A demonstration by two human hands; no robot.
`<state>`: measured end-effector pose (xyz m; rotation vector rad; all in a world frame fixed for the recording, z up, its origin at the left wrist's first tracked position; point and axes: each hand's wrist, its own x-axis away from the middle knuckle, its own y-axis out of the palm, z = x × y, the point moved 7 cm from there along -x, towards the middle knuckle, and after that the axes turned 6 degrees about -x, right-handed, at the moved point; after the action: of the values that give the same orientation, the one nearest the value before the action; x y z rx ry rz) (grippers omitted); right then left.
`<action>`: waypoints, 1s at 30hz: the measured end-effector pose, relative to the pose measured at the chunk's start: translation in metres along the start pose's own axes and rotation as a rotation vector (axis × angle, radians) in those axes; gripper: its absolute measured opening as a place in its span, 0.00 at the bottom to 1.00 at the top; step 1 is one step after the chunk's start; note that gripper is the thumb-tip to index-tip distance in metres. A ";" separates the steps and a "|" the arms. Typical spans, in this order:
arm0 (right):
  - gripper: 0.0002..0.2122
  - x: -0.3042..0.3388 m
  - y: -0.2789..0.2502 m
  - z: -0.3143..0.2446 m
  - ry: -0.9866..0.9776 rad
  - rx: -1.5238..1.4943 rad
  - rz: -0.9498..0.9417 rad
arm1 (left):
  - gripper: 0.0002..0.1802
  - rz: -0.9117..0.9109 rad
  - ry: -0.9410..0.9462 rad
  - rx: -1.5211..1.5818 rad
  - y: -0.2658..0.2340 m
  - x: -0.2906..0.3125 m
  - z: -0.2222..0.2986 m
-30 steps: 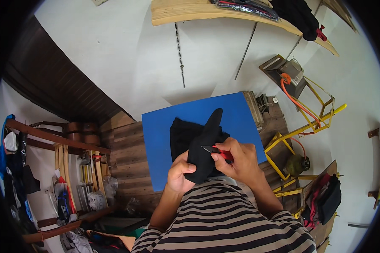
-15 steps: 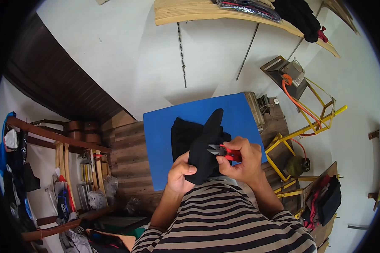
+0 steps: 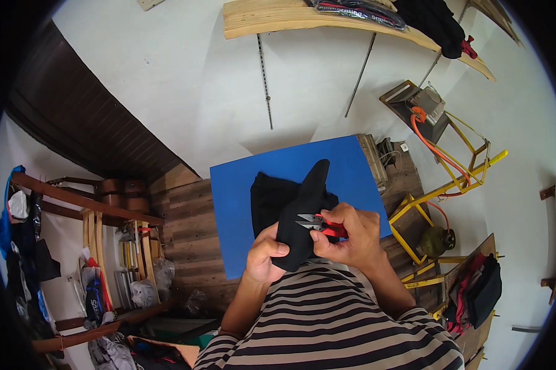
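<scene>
My left hand (image 3: 267,254) is closed on the near edge of a folded black cloth piece (image 3: 297,237), its thumb lying on top. One narrow, rounded end of the cloth points up and away from me. My right hand (image 3: 352,234) grips red-handled thread snips (image 3: 334,229) between thumb and fingers. Their two metal blades point left, slightly apart, over the cloth's surface. Whether the tips touch the fabric, I cannot tell. More black fabric (image 3: 268,197) lies behind on the blue tabletop (image 3: 238,228).
To the left stands a brown-framed rack (image 3: 74,198) with bags and folded goods. On the right are a yellow metal frame (image 3: 407,209), an orange hose (image 3: 435,148) and a green gas cylinder (image 3: 435,242). A wooden shelf (image 3: 259,21) with packed garments hangs on the far wall.
The snips in my right hand have shifted a little left, farther over the black cloth. My left hand keeps its grip in nearly the same place.
</scene>
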<state>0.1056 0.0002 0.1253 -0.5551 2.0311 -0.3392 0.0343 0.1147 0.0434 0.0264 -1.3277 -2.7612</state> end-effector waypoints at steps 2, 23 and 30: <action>0.14 0.001 -0.002 -0.001 -0.005 0.006 -0.006 | 0.36 -0.005 -0.004 0.006 0.001 0.000 -0.001; 0.13 0.007 -0.004 0.001 0.053 -0.053 -0.021 | 0.36 -0.015 0.029 0.008 0.005 0.002 0.001; 0.14 0.007 -0.004 0.005 0.132 -0.060 -0.025 | 0.41 -0.003 0.038 0.005 -0.001 0.002 -0.001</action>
<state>0.1080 -0.0066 0.1193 -0.6089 2.1688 -0.3385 0.0321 0.1149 0.0419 0.0808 -1.3261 -2.7459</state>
